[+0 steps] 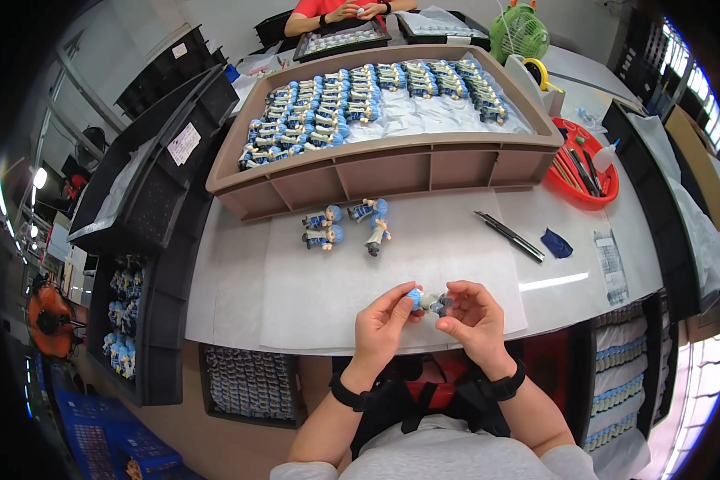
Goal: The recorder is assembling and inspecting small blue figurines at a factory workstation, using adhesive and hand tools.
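Note:
Just above the table's near edge, a small blue-haired figurine (429,302) lies on its side between my two hands. My left hand (385,322) pinches it at the blue head. At the dark feet end, the thumb and fingers of my right hand (477,322) close around it. Part of the figurine is hidden behind my fingers. Several similar figurines lie on the white sheet (296,288) farther off, among them one figurine (323,237) at the left and another figurine (377,230) at the right.
A large brown tray (424,168) with rows of figurines spans the table's far side. To the right are a black pen (510,237), a dark blue scrap (557,243) and a red tool bowl (608,192). Black crates (152,160) stand left; a co-worker's hands (344,11) show beyond.

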`<state>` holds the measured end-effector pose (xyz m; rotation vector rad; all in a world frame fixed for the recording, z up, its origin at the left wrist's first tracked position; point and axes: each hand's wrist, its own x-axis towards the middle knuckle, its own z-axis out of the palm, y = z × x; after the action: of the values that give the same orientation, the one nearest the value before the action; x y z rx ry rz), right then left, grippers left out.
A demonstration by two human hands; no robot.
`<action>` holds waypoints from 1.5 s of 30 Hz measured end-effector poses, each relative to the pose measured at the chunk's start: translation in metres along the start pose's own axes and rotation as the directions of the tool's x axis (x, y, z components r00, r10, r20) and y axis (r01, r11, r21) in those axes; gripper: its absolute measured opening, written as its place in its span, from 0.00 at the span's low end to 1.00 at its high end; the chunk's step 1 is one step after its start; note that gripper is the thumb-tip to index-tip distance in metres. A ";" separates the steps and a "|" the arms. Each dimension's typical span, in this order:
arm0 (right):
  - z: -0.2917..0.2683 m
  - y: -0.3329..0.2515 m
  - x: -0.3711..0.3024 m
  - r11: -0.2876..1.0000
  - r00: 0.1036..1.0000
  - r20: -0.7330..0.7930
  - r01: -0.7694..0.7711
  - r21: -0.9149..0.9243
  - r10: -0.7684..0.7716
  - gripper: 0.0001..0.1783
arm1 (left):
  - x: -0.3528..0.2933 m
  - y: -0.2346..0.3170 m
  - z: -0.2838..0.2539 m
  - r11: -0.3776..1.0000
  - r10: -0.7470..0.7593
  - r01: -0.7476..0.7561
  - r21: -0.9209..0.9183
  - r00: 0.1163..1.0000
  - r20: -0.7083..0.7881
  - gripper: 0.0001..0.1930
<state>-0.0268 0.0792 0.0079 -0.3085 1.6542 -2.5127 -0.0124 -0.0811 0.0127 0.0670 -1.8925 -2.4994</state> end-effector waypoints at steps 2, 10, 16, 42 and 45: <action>0.000 -0.001 0.000 1.000 1.000 0.007 -0.009 -0.025 0.009 0.28 | 0.001 -0.003 0.002 0.996 0.078 -0.080 -0.030 0.996 -0.048 0.13; 0.003 -0.004 0.000 0.981 0.994 0.103 0.044 -0.189 -0.025 0.23 | -0.004 -0.003 0.000 0.967 0.162 -0.186 -0.172 0.976 -0.143 0.16; 0.007 0.000 -0.003 0.982 0.995 0.091 -0.016 -0.190 0.034 0.18 | -0.007 -0.006 -0.011 0.961 0.178 -0.204 -0.185 0.973 -0.149 0.19; -0.413 -0.094 -0.311 0.656 -0.013 -0.763 -0.521 -0.547 -0.646 0.09 | -0.014 -0.009 0.043 0.560 0.463 -0.370 0.741 0.882 0.090 0.11; -0.477 -0.078 -0.405 0.566 -0.226 -0.653 -0.735 -0.373 -0.723 0.09 | -0.015 -0.010 0.053 0.511 0.462 -0.370 0.776 0.879 0.115 0.11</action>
<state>0.2573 0.6208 -0.1453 2.6494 2.9861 -0.7579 0.0010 -0.0275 0.0183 -0.2284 -2.4196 -1.1877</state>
